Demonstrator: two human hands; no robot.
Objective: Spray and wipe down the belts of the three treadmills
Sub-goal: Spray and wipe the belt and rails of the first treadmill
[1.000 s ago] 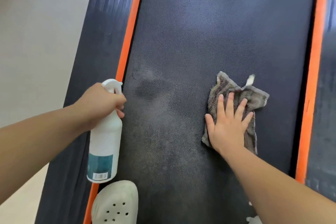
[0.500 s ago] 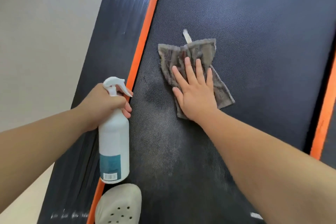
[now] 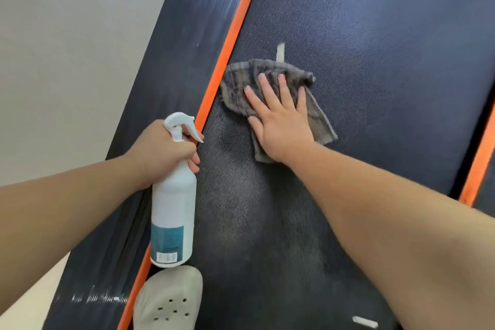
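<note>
A pale perforated shoe (image 3: pixel 168 300) stands at 6 o'clock on the treadmill belt (image 3: pixel 375 61). An orange strip (image 3: pixel 235 35) divides the belt from the dark side rail (image 3: pixel 184 43), and pale floor (image 3: pixel 67 35) lies towards 9 o'clock. The spray bottle (image 3: pixel 172 217), just above the shoe, is white and opaque, so its contents cannot be told. The left hand (image 3: pixel 160 153) grips its neck with fingers curled under the trigger, holding it upright. The right hand (image 3: pixel 281 126), fingers straight and spread, presses a grey cloth (image 3: pixel 238 88) flat on the belt against the strip, at 1 o'clock from the bottle.
</note>
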